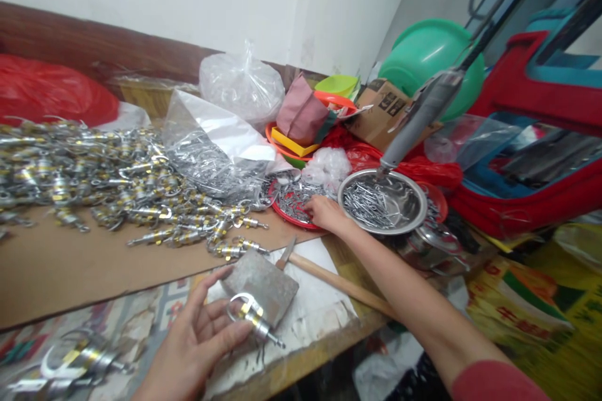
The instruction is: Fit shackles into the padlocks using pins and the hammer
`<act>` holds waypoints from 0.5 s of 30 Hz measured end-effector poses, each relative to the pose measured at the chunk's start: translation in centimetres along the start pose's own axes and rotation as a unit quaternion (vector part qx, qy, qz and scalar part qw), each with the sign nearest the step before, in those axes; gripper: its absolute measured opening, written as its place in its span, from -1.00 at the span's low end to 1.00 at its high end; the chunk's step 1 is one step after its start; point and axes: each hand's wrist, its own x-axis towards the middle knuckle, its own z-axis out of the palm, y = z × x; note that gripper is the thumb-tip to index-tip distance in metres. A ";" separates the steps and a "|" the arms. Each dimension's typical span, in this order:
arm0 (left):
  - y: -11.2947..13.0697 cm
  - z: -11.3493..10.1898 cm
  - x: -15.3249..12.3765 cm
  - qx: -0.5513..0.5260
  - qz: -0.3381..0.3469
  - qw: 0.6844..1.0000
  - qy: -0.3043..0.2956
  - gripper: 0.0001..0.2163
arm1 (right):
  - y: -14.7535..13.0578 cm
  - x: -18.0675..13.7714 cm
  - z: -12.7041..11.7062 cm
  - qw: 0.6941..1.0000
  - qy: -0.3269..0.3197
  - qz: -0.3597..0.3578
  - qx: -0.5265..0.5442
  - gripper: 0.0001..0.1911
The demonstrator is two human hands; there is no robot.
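Heap of fittings point(141, 178) lay left, on cardboard sheet point(98, 272). Right of heap: bag of parts point(207, 160), then tray point(291, 220), then bowl point(409, 200) with pins point(367, 203) inside. Block point(268, 288) sat before tray, hammer point(338, 279) right of block. Single fitting point(255, 318) was between left hand point(200, 326) and block. Basin point(418, 50) stood behind bowl.

Held fitting point(254, 312): shiny metal
Block point(268, 282) near front edge of table point(324, 351): matt, rough
Hammer handle point(338, 283): wood, smooth
Bowl point(410, 197): polished metal
Clear bag point(239, 88): thin plastic, glossy
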 end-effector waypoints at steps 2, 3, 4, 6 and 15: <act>0.1 0.1 -0.1 -0.005 -0.002 1.000 0.006 -0.27 | 0.7 -0.1 0.1 0.999 0.036 0.011 0.024 -0.85; 0.1 0.2 -0.2 -0.007 -0.004 1.000 0.010 -0.27 | 0.8 -0.3 0.1 0.998 0.058 0.016 0.037 -0.82; 0.1 0.3 -0.3 -0.010 -0.005 1.000 0.014 -0.28 | 0.8 -0.6 0.1 0.995 0.080 0.019 0.050 -0.78; 0.1 0.4 -0.3 -0.012 -0.007 1.000 0.018 -0.27 | -0.2 -1.7 -0.1 0.990 0.117 0.014 0.081 -0.72; -0.6 0.1 -0.1 -0.006 0.002 1.000 0.017 -0.29 | -10.0 -10.2 -0.4 0.910 0.161 -0.233 0.303 -0.85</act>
